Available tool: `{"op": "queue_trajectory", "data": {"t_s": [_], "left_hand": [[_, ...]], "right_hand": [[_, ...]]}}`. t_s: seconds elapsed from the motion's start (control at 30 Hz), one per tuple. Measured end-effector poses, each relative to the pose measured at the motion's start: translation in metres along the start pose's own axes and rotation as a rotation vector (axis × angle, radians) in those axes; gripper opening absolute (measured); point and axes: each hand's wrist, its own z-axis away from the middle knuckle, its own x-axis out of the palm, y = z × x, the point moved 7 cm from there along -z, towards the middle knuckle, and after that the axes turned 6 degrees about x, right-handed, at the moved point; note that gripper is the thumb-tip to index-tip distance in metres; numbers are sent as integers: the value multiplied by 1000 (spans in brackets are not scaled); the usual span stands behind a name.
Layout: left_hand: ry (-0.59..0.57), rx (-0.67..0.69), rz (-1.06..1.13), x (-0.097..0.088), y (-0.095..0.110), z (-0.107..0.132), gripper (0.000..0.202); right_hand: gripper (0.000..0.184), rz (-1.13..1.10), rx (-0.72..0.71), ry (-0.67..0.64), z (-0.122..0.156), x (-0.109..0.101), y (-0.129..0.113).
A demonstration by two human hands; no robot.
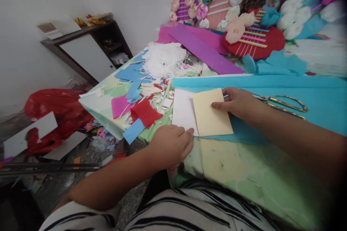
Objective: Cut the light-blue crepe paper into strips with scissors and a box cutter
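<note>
My right hand (238,104) pinches a cream-coloured card (213,112) by its right side, with the thumb on top. The card overlaps a white sheet of paper (183,110) lying on a large turquoise blue sheet (271,83). At the near edge of the white paper, my left hand (173,144) is closed, its fingers curled over the paper's lower corner. What lies under those fingers is hidden. Just past my right wrist lie scissors (287,104) with gold handles, partly covered by the hand.
Red, pink and blue paper scraps (146,112) cover the table's left side, near a heap of white string (165,59). Purple strips (206,48) and decorated guitar shapes (255,39) stand behind. A low cabinet (84,54) and a red plastic bag (59,108) are at left.
</note>
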Motion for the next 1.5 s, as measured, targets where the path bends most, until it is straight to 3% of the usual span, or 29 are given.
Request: {"op": "queue_trajectory", "data": {"t_s": [0.37,0.6,0.87,1.3,1.43,1.5], "left_hand": [[-11,33,-5,0,1,1,23],[-188,210,21,7,11,0,27],[-203,229,66,7,12,-2,25],[-172,275,76,4,14,-2,24],[-7,279,23,-12,12,-3,18],[52,219,0,-20,7,-6,16]], "right_hand": [[26,-11,-7,-10,-2,2,3],[27,-6,-7,-21,0,2,3],[26,27,-31,-2,0,1,2],[25,114,-91,11,2,1,1],[24,146,-89,12,5,1,-2],[25,164,-89,19,6,1,-3]]}}
